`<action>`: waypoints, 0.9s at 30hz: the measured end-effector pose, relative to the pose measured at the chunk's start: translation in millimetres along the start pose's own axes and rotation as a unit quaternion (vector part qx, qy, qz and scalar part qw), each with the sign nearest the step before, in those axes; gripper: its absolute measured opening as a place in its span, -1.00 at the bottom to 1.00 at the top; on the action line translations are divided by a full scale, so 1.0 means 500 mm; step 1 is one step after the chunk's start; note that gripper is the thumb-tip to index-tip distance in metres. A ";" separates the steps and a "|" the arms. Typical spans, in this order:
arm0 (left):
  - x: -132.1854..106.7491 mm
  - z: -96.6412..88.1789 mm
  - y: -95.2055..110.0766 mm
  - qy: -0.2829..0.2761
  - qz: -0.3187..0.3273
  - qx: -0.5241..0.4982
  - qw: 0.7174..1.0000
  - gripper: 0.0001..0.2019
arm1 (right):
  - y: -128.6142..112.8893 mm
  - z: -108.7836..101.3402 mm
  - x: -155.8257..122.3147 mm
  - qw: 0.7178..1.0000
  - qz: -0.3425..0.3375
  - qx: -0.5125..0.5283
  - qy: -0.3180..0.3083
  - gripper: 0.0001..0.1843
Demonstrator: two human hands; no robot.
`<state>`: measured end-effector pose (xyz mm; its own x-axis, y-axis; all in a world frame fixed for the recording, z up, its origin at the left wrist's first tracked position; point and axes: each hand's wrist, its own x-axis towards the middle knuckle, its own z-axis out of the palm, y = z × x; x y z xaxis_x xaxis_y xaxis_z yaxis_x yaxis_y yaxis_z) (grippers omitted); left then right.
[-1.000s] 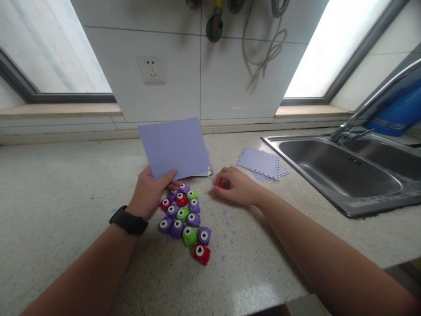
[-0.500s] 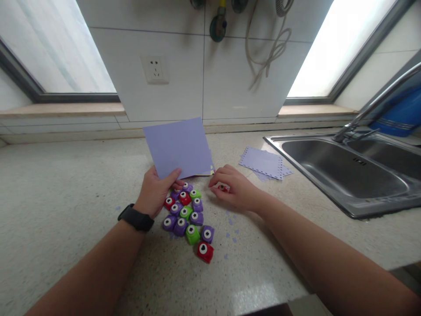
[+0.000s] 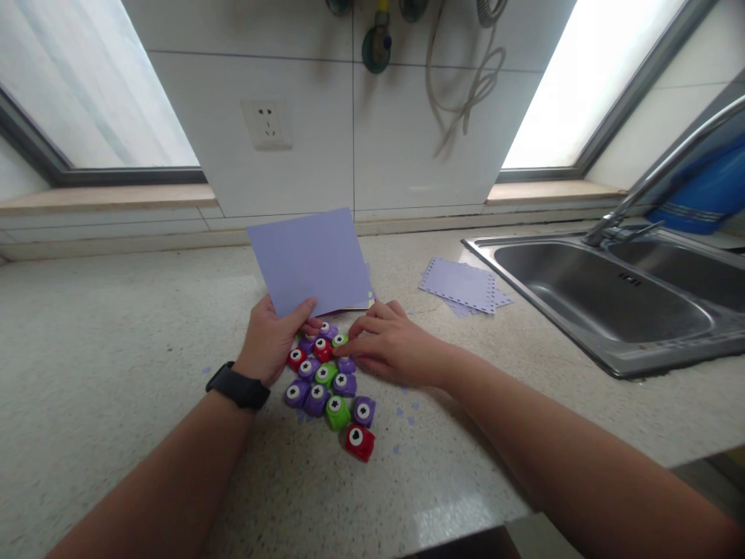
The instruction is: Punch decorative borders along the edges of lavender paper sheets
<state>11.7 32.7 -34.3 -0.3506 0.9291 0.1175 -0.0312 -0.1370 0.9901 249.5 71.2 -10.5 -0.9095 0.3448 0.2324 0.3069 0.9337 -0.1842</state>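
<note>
My left hand [image 3: 273,330] is closed on the lower left corner of a plain purple sheet of paper [image 3: 308,260], thumb on its face, holding it tilted up. Just below lies a cluster of small craft punches, among them a red punch [image 3: 323,349], a green punch [image 3: 337,412] and a purple punch [image 3: 364,411]. Over the cluster's right side reaches my right hand [image 3: 393,341], fingers stretched out and fingertips close to the upper red and green punches. Whether they touch is unclear, and what lies under the palm is hidden.
Punched purple sheets [image 3: 459,286] lie in a pile to the right, beside a steel sink [image 3: 477,247] with a faucet [image 3: 663,167]. Small paper bits [image 3: 410,421] are scattered on the counter [image 3: 116,326]. A wall with a socket [image 3: 268,124] rises behind.
My right hand has moved left, onto the right side of the punches. The red punch visible between its fingers before is now out of sight. My left hand still holds the sheet.
</note>
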 end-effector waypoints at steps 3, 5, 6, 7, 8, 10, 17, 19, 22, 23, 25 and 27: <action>0.002 -0.001 -0.004 -0.001 0.001 -0.001 1.000 -0.56 | 0.003 -0.004 -0.002 1.000 0.005 0.006 -0.006 -0.70; 0.004 -0.001 -0.007 0.003 0.002 -0.006 1.000 -0.56 | 0.007 -0.008 -0.005 1.000 0.009 0.014 -0.011 -0.71; 0.005 -0.001 -0.009 0.004 0.002 -0.008 1.000 -0.56 | 0.008 -0.010 -0.006 1.000 0.013 0.020 -0.012 -0.70; 0.006 -0.001 -0.010 0.004 0.002 -0.009 1.000 -0.56 | 0.010 -0.012 -0.008 0.999 0.017 0.025 -0.013 -0.70; 0.007 -0.002 -0.011 0.003 0.002 -0.009 1.000 -0.56 | 0.012 -0.014 -0.009 0.999 0.020 0.031 -0.014 -0.71; 0.007 -0.001 -0.010 0.001 0.002 -0.006 1.000 -0.57 | 0.014 -0.016 -0.010 0.999 0.025 0.041 -0.016 -0.72; 0.004 0.001 -0.005 0.004 0.004 -0.012 1.000 -0.58 | 0.021 -0.020 -0.015 0.997 0.038 0.073 0.006 -0.80; 0.005 0.001 -0.005 0.006 0.007 -0.014 1.000 -0.58 | 0.027 -0.026 -0.020 0.995 0.045 0.089 0.024 -0.81; 0.010 -0.002 -0.006 0.009 0.017 -0.025 0.999 -0.59 | 0.040 -0.035 -0.029 0.989 0.070 0.116 0.060 -0.82; 0.011 -0.003 -0.007 0.010 0.021 -0.030 0.999 -0.59 | 0.045 -0.036 -0.033 0.985 0.083 0.128 0.077 -0.82; 0.013 -0.005 -0.008 0.013 0.027 -0.040 0.999 -0.60 | 0.056 -0.037 -0.038 0.973 0.118 0.159 0.117 -0.81; 0.013 -0.007 -0.010 0.017 0.028 -0.044 0.998 -0.60 | 0.067 -0.032 -0.041 0.956 0.150 0.191 0.163 -0.78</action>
<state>6.3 38.2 -38.6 -0.3863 0.9071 0.1673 -0.0930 -0.2188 0.9713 282.7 97.1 -6.2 -0.6420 0.6614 0.3878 0.3589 0.7062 -0.6103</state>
